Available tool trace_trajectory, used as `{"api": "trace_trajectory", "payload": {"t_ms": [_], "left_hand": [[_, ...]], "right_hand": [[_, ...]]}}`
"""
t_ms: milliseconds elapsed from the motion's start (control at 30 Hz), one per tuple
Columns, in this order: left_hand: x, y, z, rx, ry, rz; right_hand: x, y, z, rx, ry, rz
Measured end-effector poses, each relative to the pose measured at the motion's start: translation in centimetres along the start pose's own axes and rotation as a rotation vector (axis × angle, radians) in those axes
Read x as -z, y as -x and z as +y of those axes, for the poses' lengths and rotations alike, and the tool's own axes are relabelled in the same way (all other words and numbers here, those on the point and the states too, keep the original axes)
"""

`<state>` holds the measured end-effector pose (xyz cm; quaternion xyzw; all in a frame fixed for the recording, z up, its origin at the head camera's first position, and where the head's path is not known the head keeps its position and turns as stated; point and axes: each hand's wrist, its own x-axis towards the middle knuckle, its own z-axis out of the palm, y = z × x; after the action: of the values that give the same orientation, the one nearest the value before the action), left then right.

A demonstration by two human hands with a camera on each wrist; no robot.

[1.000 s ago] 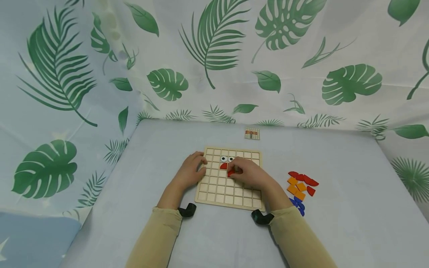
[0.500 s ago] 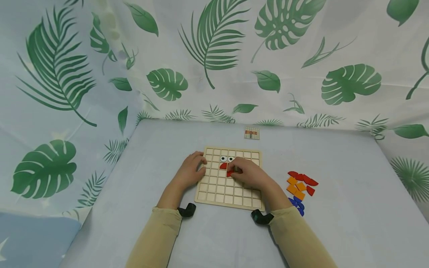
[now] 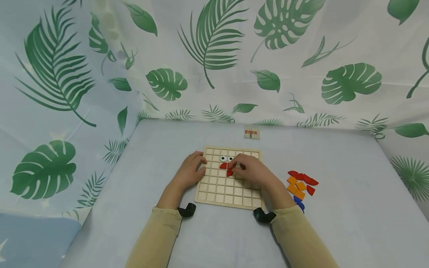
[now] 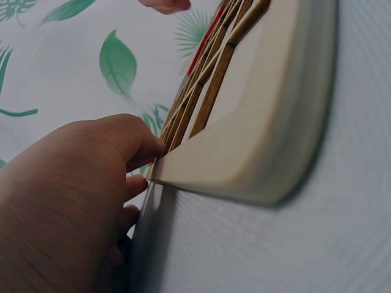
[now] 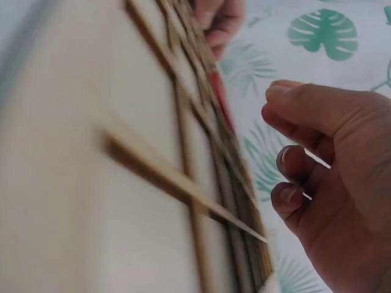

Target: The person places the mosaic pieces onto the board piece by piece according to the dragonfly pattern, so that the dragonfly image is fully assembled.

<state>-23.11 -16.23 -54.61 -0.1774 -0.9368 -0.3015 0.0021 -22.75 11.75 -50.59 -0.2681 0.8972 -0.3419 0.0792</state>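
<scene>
A wooden grid board lies on the table. My left hand rests at its left edge, thumb and fingertips touching the rim; in the left wrist view the thumb lies against the wood. Two round eye pieces sit side by side in the grid. Below them are a red quarter-round piece and another red piece, one row lower and to the right. Just over that lower piece hovers my right hand, fingers loosely bent; the right wrist view shows nothing between thumb and fingers.
Right of the board lies a group of loose pieces: red ones, orange squares and blue ones, partly hidden by the right forearm. Behind the board is a small pattern card. Leaf-printed cloth hangs at the back and sides.
My right hand has let go of the lower red piece and lifted slightly up and to the right, so more of that piece shows. My left hand has stayed in place.
</scene>
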Motion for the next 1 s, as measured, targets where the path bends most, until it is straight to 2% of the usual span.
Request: {"api": "trace_trajectory", "payload": {"t_ms": [200,433,533,767,1000], "left_hand": [[0.2,0.1,0.2,0.008,0.009,-0.011],[0.3,0.1,0.3,0.012,0.012,-0.028],[0.3,0.1,0.3,0.011,0.016,-0.033],[0.1,0.0,0.3,0.007,0.017,-0.026],[0.1,0.0,0.3,0.016,0.01,-0.024]], "right_hand": [[2.6,1.1,0.0,-0.001,0.02,0.06],[6.2,3.8,1.1,-0.037,0.073,0.073],[7.7,5.3,2.1,-0.07,0.113,0.084],[10.4,9.2,3.8,-0.215,0.152,0.087],[11.7,13.3,6.3,-0.271,0.142,0.091]]}}
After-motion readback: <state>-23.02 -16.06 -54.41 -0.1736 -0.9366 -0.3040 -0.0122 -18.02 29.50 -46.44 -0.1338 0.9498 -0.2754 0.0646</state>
